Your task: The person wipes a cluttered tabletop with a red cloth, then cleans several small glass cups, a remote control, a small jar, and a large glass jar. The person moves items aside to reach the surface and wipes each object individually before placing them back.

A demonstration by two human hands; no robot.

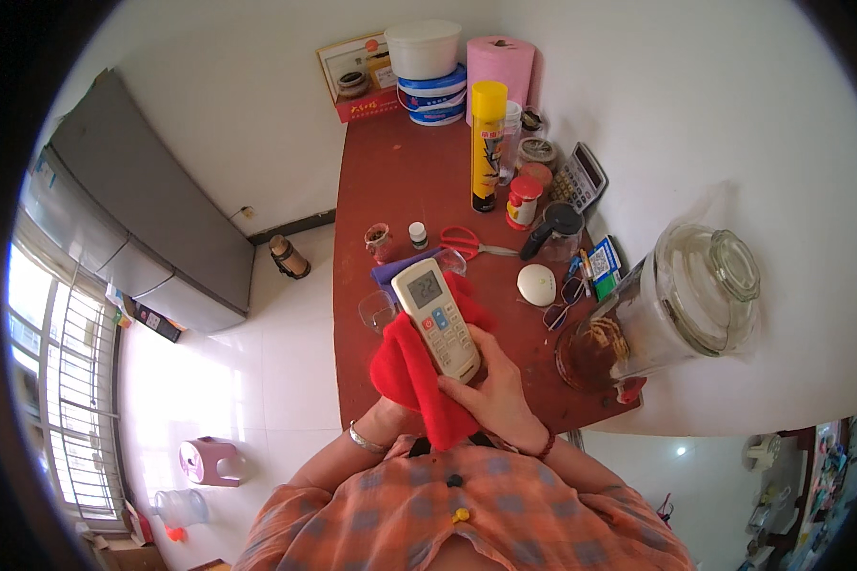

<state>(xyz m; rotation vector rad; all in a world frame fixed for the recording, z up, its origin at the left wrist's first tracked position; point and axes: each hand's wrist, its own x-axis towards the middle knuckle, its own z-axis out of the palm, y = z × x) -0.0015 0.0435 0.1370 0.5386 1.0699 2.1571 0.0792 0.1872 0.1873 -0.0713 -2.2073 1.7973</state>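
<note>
A white air-conditioner remote control [439, 321] with a lit-grey display and several buttons is in my right hand [501, 396], held at its lower end with the buttons facing up. Red cloth [414, 371] lies along the remote's left side and under it, hanging down toward my shirt. My left hand [393, 414] grips this cloth from below; its fingers are hidden by the fabric. Just beyond the remote are a purple cloth [393, 270], a clear glass cup [378, 311] and another clear cup [453, 262].
Red-handled scissors [464, 243], a small white-capped bottle [418, 235], a round white device [536, 285] and eyeglasses [564, 303] lie on the reddish table [386, 171]. A large glass jar [657, 314] stands at right. Farther back are a yellow spray can [487, 146] and stacked buckets [432, 93].
</note>
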